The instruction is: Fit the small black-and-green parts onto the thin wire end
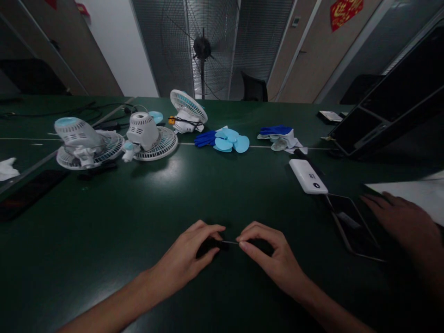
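Observation:
Low in the middle of the view, a small screwdriver (229, 242) with a dark handle and a thin metal shaft lies level between my hands. My left hand (194, 247) curls its thumb and fingers round the handle end, which is partly hidden in shadow. From the other side, my right hand (268, 252) pinches the shaft's tip between thumb and fingertips. Whether a tiny part sits at that tip is hidden by the fingers. Both hands hover at or just above the dark green table (166, 199).
Beyond stand several white fan heads (145, 134), light-blue fan blades (231, 140) and blue-white gloves (279, 134). To the right are a white power bank (308, 176), a phone (352, 222) and another person's hand (402, 217) by white paper (416, 196). A dark phone-like slab (31, 192) lies left.

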A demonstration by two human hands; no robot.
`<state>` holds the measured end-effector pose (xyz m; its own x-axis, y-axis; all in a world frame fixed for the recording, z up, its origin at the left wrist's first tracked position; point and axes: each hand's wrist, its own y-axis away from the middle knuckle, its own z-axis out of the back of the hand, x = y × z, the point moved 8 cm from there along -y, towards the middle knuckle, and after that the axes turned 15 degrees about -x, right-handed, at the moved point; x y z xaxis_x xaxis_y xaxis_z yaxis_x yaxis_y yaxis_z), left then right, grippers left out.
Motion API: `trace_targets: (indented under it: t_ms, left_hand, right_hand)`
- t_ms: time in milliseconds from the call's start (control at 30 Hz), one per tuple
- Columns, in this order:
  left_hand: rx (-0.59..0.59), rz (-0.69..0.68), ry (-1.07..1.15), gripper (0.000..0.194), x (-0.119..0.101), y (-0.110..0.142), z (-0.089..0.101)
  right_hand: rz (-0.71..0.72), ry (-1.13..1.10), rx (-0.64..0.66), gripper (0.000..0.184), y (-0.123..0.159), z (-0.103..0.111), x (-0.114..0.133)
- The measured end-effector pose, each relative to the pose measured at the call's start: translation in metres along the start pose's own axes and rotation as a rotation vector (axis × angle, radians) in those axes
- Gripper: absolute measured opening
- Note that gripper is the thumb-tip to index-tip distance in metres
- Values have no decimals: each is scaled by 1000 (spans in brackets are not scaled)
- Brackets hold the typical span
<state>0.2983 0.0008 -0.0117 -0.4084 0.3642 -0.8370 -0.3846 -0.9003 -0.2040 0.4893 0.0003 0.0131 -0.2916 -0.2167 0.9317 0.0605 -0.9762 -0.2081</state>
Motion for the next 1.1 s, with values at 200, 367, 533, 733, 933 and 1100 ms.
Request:
trace_targets:
  t_ms: [200, 367, 533, 733, 933, 1100]
  left_hand:
    - [21, -21, -36, 51, -3, 1, -1]
    - [74, -125, -159, 48, -5, 14, 2]
    - [-25, -186, -358, 40, 26, 16, 49]
    - [-326, 130, -662, 43, 105, 10, 194]
    - [-461, 375, -810, 55, 142, 40, 281]
    - [-454, 442, -762, 77, 148, 51, 295]
  right_hand:
    - [-27, -5, -44, 10, -1, 6, -2]
    - [-47, 6, -81, 10, -3, 11, -2]
    - [-77, 21, -64, 10, -3, 11, -3]
    - [-73, 11, -55, 9, -1, 11, -4]
    - [-71, 21, -50, 9, 0, 10, -7]
    - [-47, 26, -50, 9, -1, 9, -7]
